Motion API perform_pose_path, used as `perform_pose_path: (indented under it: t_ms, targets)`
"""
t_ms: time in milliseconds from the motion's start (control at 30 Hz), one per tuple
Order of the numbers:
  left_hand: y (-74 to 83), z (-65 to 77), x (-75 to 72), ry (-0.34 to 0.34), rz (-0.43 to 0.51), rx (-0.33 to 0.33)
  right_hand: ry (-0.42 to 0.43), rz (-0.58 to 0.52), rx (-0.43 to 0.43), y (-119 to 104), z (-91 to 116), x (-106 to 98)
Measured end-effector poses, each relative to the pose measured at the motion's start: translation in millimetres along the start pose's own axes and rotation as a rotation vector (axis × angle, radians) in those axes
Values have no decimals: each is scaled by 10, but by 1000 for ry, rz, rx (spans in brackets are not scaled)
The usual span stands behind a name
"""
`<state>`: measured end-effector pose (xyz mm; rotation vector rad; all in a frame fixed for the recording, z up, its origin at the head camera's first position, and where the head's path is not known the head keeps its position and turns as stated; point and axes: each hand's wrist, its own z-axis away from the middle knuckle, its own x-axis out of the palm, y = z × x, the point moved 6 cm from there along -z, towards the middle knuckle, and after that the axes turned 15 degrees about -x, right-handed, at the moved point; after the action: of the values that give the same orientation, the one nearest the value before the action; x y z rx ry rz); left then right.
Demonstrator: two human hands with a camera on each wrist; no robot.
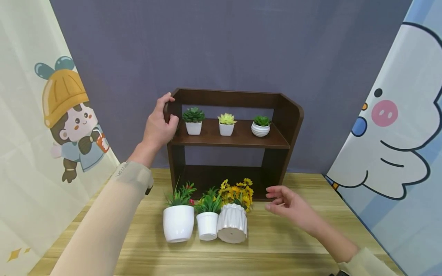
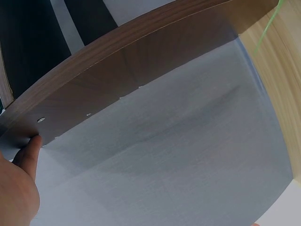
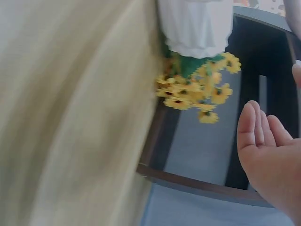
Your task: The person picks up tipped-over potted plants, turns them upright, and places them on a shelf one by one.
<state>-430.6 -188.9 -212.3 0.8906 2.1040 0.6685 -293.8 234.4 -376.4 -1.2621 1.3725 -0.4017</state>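
Observation:
My left hand [image 1: 159,124] grips the upper left side panel of a dark brown two-tier shelf [image 1: 231,143], its thumb at the front edge. In the left wrist view, a finger [image 2: 32,157] rests against the panel's outer face near a screw. My right hand [image 1: 291,209] hovers before the shelf's lower right corner, fingers loosely bent, holding nothing. Nearest to it is a fluted white pot [image 1: 232,223] with yellow flowers [image 1: 238,191], tilted so its base faces me. In the right wrist view, that hand [image 3: 268,141] appears beside those yellow flowers [image 3: 195,92].
Three small potted succulents stand on the upper tier: dark green [image 1: 193,119], yellow-green [image 1: 226,123] and bright green [image 1: 261,125]. Left of the fluted pot are a large white pot [image 1: 178,223] and a smaller one [image 1: 207,226] with green plants. All three front pots are on the wooden table [image 1: 276,257].

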Motion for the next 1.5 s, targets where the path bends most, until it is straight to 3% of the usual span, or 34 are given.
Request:
perform_pose_path:
  t_ms: [333, 800, 1200, 1500]
  targets:
    - [-6, 25, 2, -2, -4, -7, -74, 31, 14, 229, 216, 125]
    - [-37, 27, 19, -4, -5, -9, -202, -78, -9, 413, 323, 486]
    - [-14, 8, 27, -5, -6, 15, -246, -96, -33, 459, 290, 797]
    - [-24, -2, 24, 1, -12, 7, -211, -100, 15, 408, 228, 994]
